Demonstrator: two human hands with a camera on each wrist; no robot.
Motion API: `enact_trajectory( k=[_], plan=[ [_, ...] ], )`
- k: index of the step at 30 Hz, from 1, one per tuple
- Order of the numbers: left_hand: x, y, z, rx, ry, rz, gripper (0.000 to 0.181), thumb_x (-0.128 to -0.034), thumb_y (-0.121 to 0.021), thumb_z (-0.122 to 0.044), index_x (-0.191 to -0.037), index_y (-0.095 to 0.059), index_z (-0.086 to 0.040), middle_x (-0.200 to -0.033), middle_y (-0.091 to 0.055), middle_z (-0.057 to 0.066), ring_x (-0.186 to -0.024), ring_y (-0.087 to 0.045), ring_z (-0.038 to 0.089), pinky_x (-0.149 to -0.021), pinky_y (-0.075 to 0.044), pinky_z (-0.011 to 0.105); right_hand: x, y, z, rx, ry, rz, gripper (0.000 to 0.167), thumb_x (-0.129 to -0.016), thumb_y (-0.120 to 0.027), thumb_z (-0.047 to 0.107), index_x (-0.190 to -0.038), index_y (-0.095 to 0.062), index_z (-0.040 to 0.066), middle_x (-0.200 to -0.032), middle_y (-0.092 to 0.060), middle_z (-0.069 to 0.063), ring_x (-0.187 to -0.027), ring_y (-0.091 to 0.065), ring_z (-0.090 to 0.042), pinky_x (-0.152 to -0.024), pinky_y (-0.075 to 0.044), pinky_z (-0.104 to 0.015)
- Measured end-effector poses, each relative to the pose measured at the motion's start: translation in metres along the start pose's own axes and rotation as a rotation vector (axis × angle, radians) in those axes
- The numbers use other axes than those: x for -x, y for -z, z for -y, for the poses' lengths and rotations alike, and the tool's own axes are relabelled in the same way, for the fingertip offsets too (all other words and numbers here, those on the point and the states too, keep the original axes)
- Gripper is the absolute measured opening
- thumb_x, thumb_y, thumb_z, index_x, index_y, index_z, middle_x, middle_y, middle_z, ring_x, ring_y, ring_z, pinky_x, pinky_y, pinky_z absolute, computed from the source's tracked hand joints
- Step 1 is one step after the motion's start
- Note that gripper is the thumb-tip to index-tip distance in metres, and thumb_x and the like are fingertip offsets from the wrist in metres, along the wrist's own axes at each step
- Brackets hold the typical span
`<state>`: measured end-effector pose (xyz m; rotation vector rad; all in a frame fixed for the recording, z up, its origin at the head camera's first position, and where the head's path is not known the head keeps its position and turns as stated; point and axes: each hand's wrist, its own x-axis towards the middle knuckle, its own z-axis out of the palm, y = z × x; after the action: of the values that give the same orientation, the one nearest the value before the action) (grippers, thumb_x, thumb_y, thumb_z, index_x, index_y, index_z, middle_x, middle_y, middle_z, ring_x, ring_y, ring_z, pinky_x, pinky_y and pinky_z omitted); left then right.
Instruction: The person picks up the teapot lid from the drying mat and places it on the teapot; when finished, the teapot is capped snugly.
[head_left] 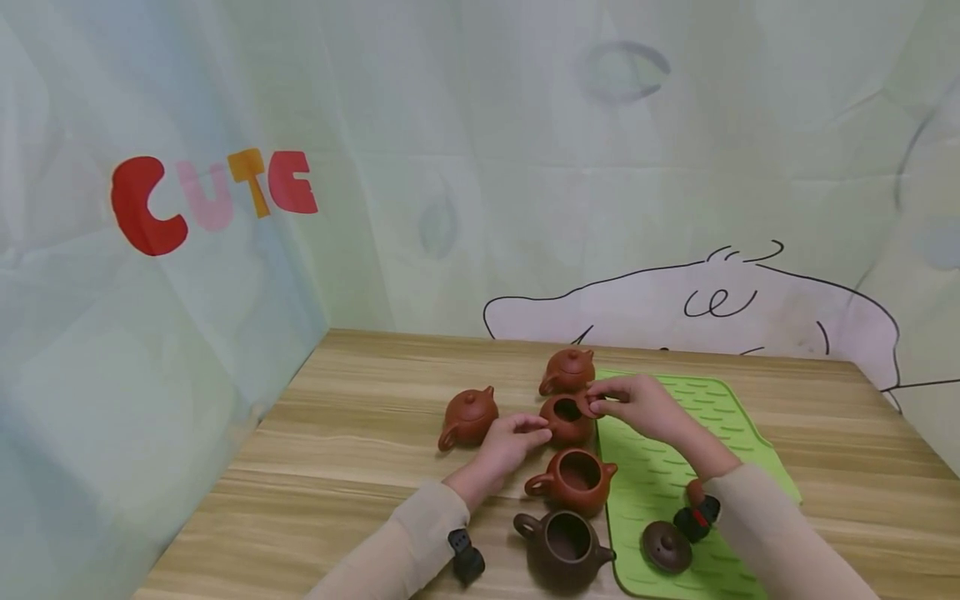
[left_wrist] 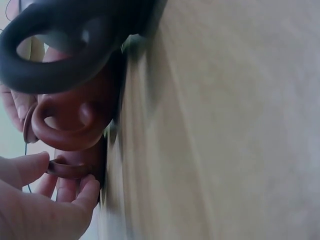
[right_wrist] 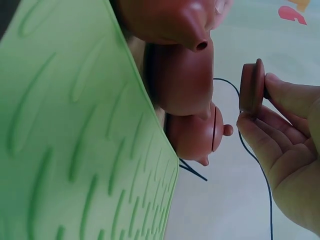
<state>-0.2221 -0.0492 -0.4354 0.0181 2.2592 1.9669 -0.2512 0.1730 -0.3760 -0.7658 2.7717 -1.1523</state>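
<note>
In the head view my left hand (head_left: 501, 454) is at the handle side of a reddish-brown teapot (head_left: 564, 427) whose top is uncovered. The left wrist view shows thumb and fingers pinching its handle (left_wrist: 70, 171). My right hand (head_left: 651, 408) pinches a round reddish-brown teapot lid (right_wrist: 252, 87), tilted on edge above the spout side of that pot and apart from the opening. Toward me stand another uncovered reddish teapot (head_left: 579, 487) and a dark brown uncovered teapot (head_left: 561, 552). A lidded teapot (head_left: 567, 372) stands just behind, and a second lidded teapot (head_left: 469, 418) to the left.
A green ridged mat (head_left: 675, 467) lies right of the teapot row. On it rest a dark brown lid (head_left: 666, 547) and a reddish lid (head_left: 695, 490), partly hidden by the right wrist's camera. The wooden table (head_left: 337, 417) meets a printed cloth backdrop (head_left: 420, 250).
</note>
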Motion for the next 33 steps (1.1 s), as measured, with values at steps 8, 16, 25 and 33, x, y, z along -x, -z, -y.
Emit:
enact_trajectory(
  k=[8,16,25,33],
  plan=[
    [0.000,0.001,0.000,-0.009,-0.009,0.003,0.021,-0.0879,-0.069,-0.008,-0.106,-0.069,0.003,-0.101,-0.068,0.008,-0.085,-0.055,0.012,-0.073,-0.044,0.022,-0.014,-0.007,0.002,0.021,-0.004,-0.011,0.020,-0.092,-0.065,0.013,-0.110,-0.072,0.005,-0.109,-0.070,-0.011,-0.107,-0.064,-0.032,-0.084,-0.055,-0.044],
    [0.000,0.001,0.001,-0.012,-0.017,0.004,0.021,-0.0870,-0.070,-0.009,-0.104,-0.069,0.003,-0.099,-0.068,0.007,-0.084,-0.053,0.012,-0.072,-0.043,0.023,-0.023,-0.015,0.001,0.023,0.008,-0.003,0.021,-0.091,-0.067,0.014,-0.108,-0.072,0.003,-0.105,-0.071,-0.013,-0.101,-0.066,-0.030,-0.078,-0.055,-0.038],
    [0.003,0.001,-0.003,-0.014,-0.023,0.003,0.021,-0.0872,-0.069,-0.008,-0.105,-0.068,0.004,-0.099,-0.068,0.009,-0.082,-0.053,0.012,-0.071,-0.043,0.023,-0.027,-0.020,0.001,0.060,0.009,0.015,0.019,-0.090,-0.068,0.013,-0.105,-0.072,0.004,-0.100,-0.072,-0.010,-0.077,-0.057,-0.013,-0.063,-0.045,-0.027],
    [-0.001,0.001,0.001,-0.016,-0.012,0.005,0.021,-0.0869,-0.070,-0.009,-0.104,-0.069,0.002,-0.099,-0.069,0.008,-0.084,-0.054,0.012,-0.072,-0.043,0.023,-0.029,-0.024,0.003,0.073,-0.022,0.039,0.018,-0.090,-0.067,0.012,-0.105,-0.072,0.003,-0.102,-0.071,-0.010,-0.080,-0.055,-0.015,-0.066,-0.047,-0.028]
  ],
)
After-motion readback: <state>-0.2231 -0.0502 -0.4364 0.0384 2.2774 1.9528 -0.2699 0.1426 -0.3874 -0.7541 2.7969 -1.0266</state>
